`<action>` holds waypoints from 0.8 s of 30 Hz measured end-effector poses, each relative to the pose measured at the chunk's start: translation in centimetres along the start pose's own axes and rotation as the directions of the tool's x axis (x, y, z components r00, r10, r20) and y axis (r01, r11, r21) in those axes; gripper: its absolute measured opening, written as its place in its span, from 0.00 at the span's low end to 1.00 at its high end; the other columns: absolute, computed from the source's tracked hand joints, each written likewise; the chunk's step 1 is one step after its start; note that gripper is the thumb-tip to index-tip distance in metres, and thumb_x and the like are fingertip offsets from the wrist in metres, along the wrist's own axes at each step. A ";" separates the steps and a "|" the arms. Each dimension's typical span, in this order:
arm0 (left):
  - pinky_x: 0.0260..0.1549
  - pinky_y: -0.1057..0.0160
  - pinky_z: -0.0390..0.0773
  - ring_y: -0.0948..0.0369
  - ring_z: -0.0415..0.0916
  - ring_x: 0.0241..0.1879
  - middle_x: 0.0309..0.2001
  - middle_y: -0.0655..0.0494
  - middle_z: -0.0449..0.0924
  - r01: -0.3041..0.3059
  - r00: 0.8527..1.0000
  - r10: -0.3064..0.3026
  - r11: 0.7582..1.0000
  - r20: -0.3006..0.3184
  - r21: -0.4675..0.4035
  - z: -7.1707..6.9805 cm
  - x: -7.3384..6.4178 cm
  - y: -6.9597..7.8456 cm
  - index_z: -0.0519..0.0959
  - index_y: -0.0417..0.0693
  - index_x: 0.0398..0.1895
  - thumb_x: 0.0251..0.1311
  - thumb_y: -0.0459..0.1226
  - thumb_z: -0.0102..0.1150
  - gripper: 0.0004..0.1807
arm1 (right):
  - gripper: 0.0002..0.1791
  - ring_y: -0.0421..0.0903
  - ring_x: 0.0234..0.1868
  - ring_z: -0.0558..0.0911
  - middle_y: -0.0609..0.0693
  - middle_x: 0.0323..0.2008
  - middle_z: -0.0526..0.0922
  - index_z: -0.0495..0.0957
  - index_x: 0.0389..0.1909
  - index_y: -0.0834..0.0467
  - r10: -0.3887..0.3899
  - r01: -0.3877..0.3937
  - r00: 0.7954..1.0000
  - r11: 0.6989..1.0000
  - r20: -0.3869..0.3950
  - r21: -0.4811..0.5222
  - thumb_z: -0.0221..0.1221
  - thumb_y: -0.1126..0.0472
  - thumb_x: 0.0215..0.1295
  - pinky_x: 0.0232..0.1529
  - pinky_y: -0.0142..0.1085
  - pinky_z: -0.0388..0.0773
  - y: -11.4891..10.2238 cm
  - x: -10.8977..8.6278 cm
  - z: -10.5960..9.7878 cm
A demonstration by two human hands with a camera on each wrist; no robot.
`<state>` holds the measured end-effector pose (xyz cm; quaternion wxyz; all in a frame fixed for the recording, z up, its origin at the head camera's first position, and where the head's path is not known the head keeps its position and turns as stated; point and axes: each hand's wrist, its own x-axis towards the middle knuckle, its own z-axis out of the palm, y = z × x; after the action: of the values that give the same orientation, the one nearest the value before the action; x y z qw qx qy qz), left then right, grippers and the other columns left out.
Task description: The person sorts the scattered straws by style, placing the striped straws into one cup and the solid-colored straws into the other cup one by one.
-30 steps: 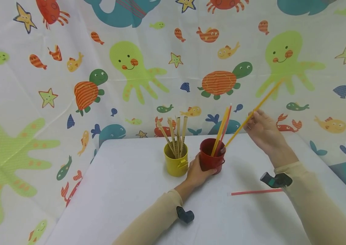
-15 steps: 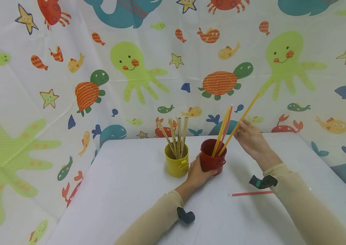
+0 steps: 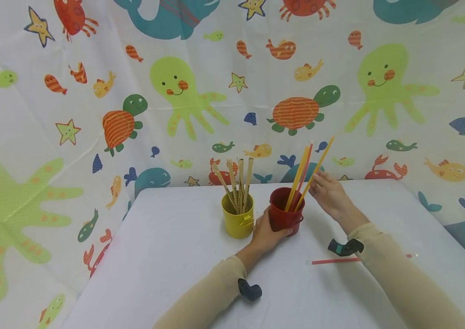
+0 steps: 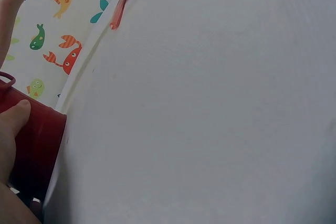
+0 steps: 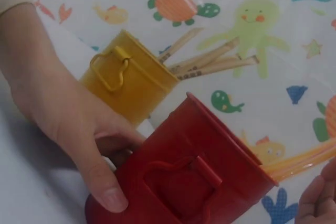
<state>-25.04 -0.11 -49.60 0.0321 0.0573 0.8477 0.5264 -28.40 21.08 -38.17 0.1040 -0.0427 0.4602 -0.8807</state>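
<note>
My left hand (image 3: pixel 267 232) grips a small red metal bucket (image 3: pixel 283 220) from its left side, with the thumb across the front; the right wrist view shows that thumb on the bucket (image 5: pixel 210 150). Inside it stand yellow-orange drinking straws (image 3: pixel 296 183) and a red straw (image 3: pixel 305 167), leaning right. My right hand (image 3: pixel 331 194), right of the rim, pinches another yellow-orange straw (image 3: pixel 322 159), whose lower end is inside the bucket. In the right wrist view only the fingertips (image 5: pixel 315 198) of that hand show, beside the straws.
A yellow metal bucket (image 3: pixel 237 226) with several paper-wrapped sticks (image 3: pixel 232 187) stands just left of the red one. One red straw (image 3: pixel 335 261) lies on the white table (image 3: pixel 175 256), partly under the right forearm. A sea-animal printed cloth (image 3: pixel 208 109) hangs behind.
My right hand has come left and down towards the red bucket, and the straw's lower end has gone from near the rim into the bucket. The left hand stays on the bucket.
</note>
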 end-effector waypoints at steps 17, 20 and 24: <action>0.71 0.42 0.69 0.53 0.64 0.72 0.72 0.56 0.69 -0.015 1.000 0.015 1.000 -0.002 0.013 -0.1 -0.1 0.1 0.56 0.59 0.78 0.55 0.48 0.74 0.50 | 0.03 0.34 0.38 0.78 0.37 0.38 0.79 0.77 0.41 0.48 -0.010 0.002 0.999 0.982 -0.042 -0.190 0.61 0.56 0.71 0.47 0.25 0.78 1.8 0.6 -1.1; 0.71 0.42 0.69 0.53 0.64 0.73 0.72 0.56 0.69 -0.013 1.000 0.014 1.000 -0.001 0.013 -0.1 -0.1 0.2 0.56 0.59 0.78 0.55 0.47 0.74 0.50 | 0.02 0.34 0.39 0.78 0.36 0.38 0.80 0.76 0.43 0.48 0.025 -0.044 0.996 0.976 -0.091 -0.212 0.58 0.56 0.74 0.48 0.24 0.77 1.8 0.6 -1.0; 0.71 0.43 0.69 0.54 0.64 0.72 0.72 0.56 0.69 -0.011 1.000 0.011 1.000 0.000 0.011 -0.1 -0.1 0.3 0.56 0.58 0.78 0.55 0.47 0.74 0.49 | 0.03 0.34 0.40 0.78 0.35 0.39 0.80 0.77 0.44 0.46 0.055 -0.075 0.994 0.971 -0.092 -0.229 0.56 0.57 0.76 0.51 0.24 0.77 1.6 0.6 -1.1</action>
<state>-24.89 -0.10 -49.31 0.0289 0.0622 0.8503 0.5219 -28.93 20.96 -40.13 0.1073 -0.0021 0.5650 -0.8181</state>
